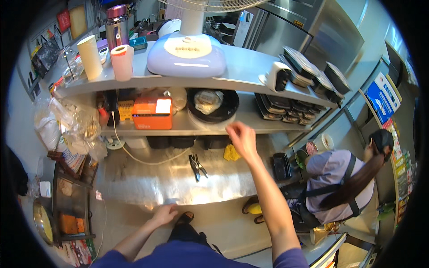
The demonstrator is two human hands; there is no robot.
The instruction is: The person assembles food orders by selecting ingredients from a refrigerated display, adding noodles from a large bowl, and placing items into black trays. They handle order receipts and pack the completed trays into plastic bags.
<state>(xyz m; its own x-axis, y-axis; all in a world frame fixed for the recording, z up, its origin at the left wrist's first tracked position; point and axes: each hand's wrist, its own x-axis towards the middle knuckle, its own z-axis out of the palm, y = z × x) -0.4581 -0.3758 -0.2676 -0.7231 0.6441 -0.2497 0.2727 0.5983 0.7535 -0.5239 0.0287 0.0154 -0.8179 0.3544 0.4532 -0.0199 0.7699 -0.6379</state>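
1. On the steel surface: one yellow cloth, two o'clock.
2. Shelf, one o'clock: one black pan.
3. Right hand, two o'clock: fingers curled, contents unclear.
4. Left hand, six o'clock: cannot tell.

Colour findings

Cloth near right fingers: yellow. Pan beyond them: black. Box to their left: orange, white patch. Tool beyond left fingers: black. Fan base, well beyond both: lilac, cream panel.

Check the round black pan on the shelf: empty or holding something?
Holding something: a bundle in clear plastic sits inside the round black pan. Can't tell what the plastic wraps.
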